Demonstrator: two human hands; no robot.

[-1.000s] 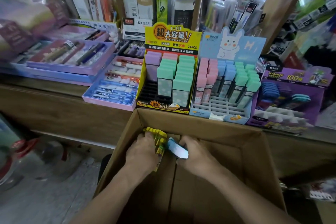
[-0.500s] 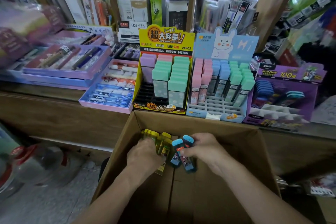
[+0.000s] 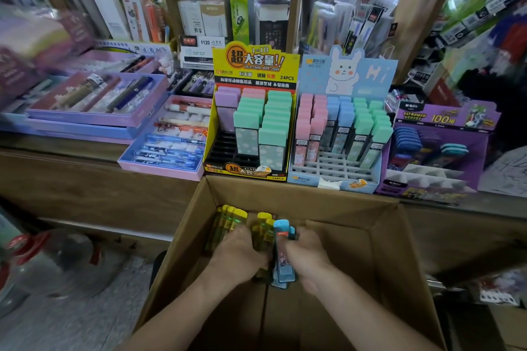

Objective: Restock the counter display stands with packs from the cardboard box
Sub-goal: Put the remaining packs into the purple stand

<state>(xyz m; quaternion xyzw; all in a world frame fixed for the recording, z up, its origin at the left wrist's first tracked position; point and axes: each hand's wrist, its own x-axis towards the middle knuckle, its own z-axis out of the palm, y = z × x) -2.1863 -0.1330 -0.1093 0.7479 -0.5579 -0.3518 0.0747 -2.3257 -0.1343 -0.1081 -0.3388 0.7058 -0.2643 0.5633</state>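
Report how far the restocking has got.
Done: rear rows of the yellow stand and bunny stand hold packs. In hand: left hand grips yellow packs, right hand grips blue packs, both inside the cardboard box. Left: front slots of both stands are empty; spare packs wait in the box.

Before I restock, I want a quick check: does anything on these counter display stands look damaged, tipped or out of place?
Nothing is spilled or tipped. One oddity: a white patch on the front lip of the blue rabbit stand, like tape or a tear; too small to tell which. Its packs sit in neat rows.
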